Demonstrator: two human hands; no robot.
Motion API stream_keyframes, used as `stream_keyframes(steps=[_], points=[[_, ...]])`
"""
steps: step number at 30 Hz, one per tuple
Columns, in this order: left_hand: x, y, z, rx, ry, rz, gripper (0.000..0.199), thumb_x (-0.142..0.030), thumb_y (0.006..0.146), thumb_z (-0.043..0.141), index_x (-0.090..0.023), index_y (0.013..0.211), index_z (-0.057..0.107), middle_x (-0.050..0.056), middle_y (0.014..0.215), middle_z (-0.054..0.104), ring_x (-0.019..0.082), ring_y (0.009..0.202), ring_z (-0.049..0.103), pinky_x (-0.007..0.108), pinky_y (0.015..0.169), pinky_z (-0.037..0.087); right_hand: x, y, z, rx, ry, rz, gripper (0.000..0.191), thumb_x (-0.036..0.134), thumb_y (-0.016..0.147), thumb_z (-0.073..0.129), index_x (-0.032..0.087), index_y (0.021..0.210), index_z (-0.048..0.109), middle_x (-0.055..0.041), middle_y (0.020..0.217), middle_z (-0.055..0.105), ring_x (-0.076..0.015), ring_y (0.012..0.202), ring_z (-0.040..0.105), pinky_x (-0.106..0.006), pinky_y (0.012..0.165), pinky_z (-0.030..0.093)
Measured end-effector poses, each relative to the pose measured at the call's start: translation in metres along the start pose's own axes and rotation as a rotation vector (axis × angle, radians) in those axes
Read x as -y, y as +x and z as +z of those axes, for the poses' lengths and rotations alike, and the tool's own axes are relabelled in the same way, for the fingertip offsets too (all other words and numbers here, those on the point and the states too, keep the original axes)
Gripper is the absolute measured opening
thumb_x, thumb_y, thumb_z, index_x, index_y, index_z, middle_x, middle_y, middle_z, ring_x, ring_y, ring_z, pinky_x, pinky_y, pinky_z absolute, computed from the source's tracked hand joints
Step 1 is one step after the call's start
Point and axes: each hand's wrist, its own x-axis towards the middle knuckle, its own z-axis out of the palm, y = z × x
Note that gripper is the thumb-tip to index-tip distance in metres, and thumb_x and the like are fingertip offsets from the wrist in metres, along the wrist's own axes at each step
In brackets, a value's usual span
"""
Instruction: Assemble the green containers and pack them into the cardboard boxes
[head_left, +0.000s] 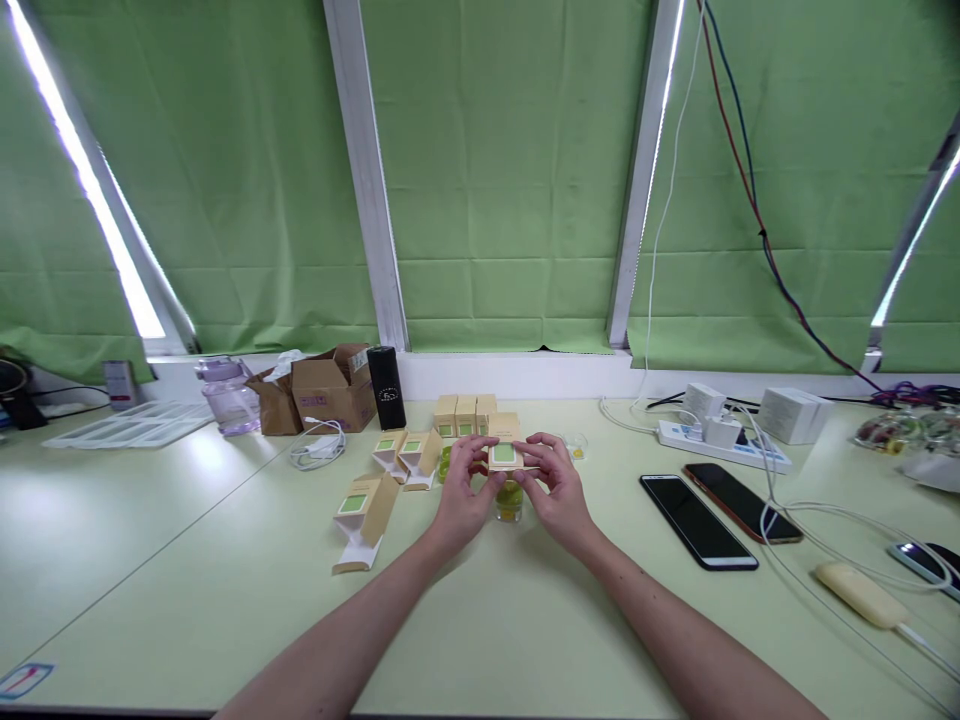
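Note:
Between the fingertips of my left hand (466,492) and my right hand (556,492) is a small cream carton (505,455) with a green label, gripped from both sides. Just below it, a small glass jar (509,503) with greenish-yellow contents stands on the table, its top hidden by the carton. Part of another green jar (444,464) shows behind my left hand. To the left, a carton with its flap open (366,510) lies on the table, with two more open cartons (418,455) behind it. Several similar cartons (465,414) stand farther back.
A black cylinder (386,388), a cardboard box (330,390) and a purple plastic bottle (229,398) stand at the back left. On the right lie two phones (699,522), a power strip (724,447) with chargers, and loose white cables.

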Motion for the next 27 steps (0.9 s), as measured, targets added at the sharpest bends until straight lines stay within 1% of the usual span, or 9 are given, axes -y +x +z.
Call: stream_keyframes(steps=[5,11,17,21,27], points=[[0.0004,0.0004,0.0005,-0.009,-0.027,-0.008,0.039,-0.039,0.09,0.074,-0.028,0.126,0.064,0.009,0.133,0.052,0.021,0.107,0.062,0.038,0.096,0.053,-0.0001,0.0003,0.0002,-0.002,-0.002,0.0,0.034,0.047,0.095,0.069,0.03,0.124,0.071,-0.0078,0.129,0.048,-0.0163,0.091,0.07,-0.041,0.088,0.064],[0.0016,0.0006,0.001,-0.025,-0.046,-0.023,0.039,-0.038,0.088,0.076,-0.028,0.124,0.066,0.009,0.132,0.053,0.021,0.105,0.062,0.037,0.096,0.053,0.0001,0.0006,0.0001,-0.002,0.006,0.005,0.032,0.044,0.095,0.069,0.031,0.124,0.072,-0.0076,0.128,0.048,-0.0163,0.09,0.07,-0.041,0.088,0.064],[0.0039,0.0007,0.0005,-0.01,-0.019,0.003,0.036,-0.037,0.091,0.073,-0.028,0.125,0.064,0.009,0.133,0.051,0.021,0.108,0.061,0.038,0.095,0.053,-0.0036,0.0003,-0.0003,0.003,0.008,0.003,0.03,0.042,0.095,0.069,0.031,0.123,0.072,-0.0071,0.128,0.047,-0.0153,0.089,0.069,-0.04,0.087,0.064],[0.0043,0.0007,0.0001,-0.009,-0.021,-0.005,0.037,-0.038,0.091,0.074,-0.028,0.125,0.064,0.009,0.132,0.052,0.021,0.106,0.062,0.038,0.095,0.053,-0.0047,0.0002,-0.0005,0.007,0.014,0.004,0.029,0.041,0.095,0.069,0.03,0.122,0.072,-0.0067,0.127,0.047,-0.0149,0.089,0.07,-0.039,0.088,0.064],[0.0048,0.0006,-0.0002,-0.001,-0.01,-0.001,0.035,-0.037,0.092,0.072,-0.028,0.125,0.063,0.009,0.133,0.051,0.021,0.108,0.061,0.037,0.096,0.053,-0.0043,0.0004,-0.0006,0.004,0.008,0.006,0.029,0.04,0.095,0.069,0.03,0.122,0.072,-0.0068,0.126,0.048,-0.0145,0.088,0.069,-0.038,0.087,0.064]])
